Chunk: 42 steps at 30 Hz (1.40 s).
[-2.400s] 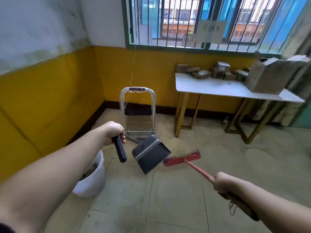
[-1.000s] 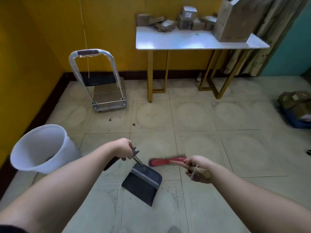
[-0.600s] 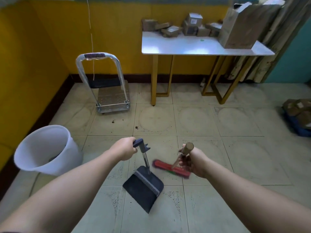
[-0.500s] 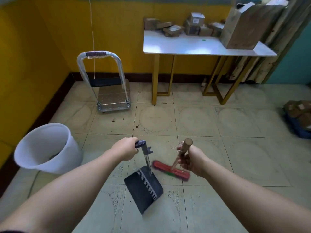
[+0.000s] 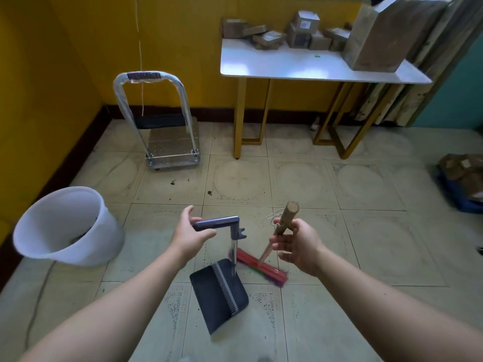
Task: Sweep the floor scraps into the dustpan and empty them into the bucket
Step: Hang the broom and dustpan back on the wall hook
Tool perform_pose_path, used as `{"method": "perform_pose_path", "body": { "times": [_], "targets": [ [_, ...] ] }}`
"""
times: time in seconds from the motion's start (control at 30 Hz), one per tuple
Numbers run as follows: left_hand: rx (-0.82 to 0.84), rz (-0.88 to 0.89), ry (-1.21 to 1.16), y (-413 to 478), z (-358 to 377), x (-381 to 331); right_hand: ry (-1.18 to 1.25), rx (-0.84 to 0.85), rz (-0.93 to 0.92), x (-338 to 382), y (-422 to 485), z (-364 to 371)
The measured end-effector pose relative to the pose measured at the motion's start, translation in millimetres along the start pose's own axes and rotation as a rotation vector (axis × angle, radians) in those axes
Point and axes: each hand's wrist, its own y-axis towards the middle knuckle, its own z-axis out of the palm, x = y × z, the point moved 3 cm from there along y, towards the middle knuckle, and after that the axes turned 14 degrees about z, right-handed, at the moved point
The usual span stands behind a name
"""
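The dark dustpan (image 5: 219, 288) stands on the tiled floor with its long handle (image 5: 217, 222) upright and bent toward me. My left hand (image 5: 189, 235) has the handle's end between a raised thumb and straight fingers, not clenched. My right hand (image 5: 295, 245) grips the wooden stick of the red broom (image 5: 258, 267), whose head rests on the floor just right of the pan. The white bucket (image 5: 28, 246) leans at the left with dark scraps inside. Small dark scraps (image 5: 209, 192) lie further out, and fine specks surround the pan.
A metal hand trolley (image 5: 170, 142) stands by the yellow wall. A white table (image 5: 300, 66) on gold legs carries small boxes and a tall cardboard box (image 5: 379, 35). Wooden planks lean at the far right, and a bundle (image 5: 462, 178) lies on the floor there.
My left hand's fingers have loosened from a fist to straight around the dustpan handle. The pan has turned slightly and the broom head has slid closer to it.
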Motion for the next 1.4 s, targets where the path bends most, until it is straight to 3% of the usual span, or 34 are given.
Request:
{"method": "perform_pose_path", "body": {
  "times": [0.13,0.27,0.47,0.63,1.07,1.4],
  "targets": [
    [0.098,-0.158,0.008,-15.7,24.9,21.5,-0.021,0.054,-0.006,-1.2,2.3,-4.3],
    [0.29,-0.108,0.126,-6.1,69.4,15.6,-0.265,0.02,-0.106,5.0,-1.0,-4.1],
    [0.265,-0.049,0.201,16.6,102.3,8.9,-0.588,-0.125,-0.252,8.6,6.0,-11.5],
    [0.211,0.025,0.155,13.9,96.5,3.9,-0.786,-0.265,-0.521,25.1,-4.2,-7.4],
    [0.247,0.31,-0.012,-7.4,17.3,-136.9,-0.617,-0.174,-0.879,109.5,-113.8,69.0],
    [0.108,0.641,-0.038,-39.8,-27.9,-237.3,-0.445,-0.244,-1.12,128.0,-189.0,102.8]
  ]
}}
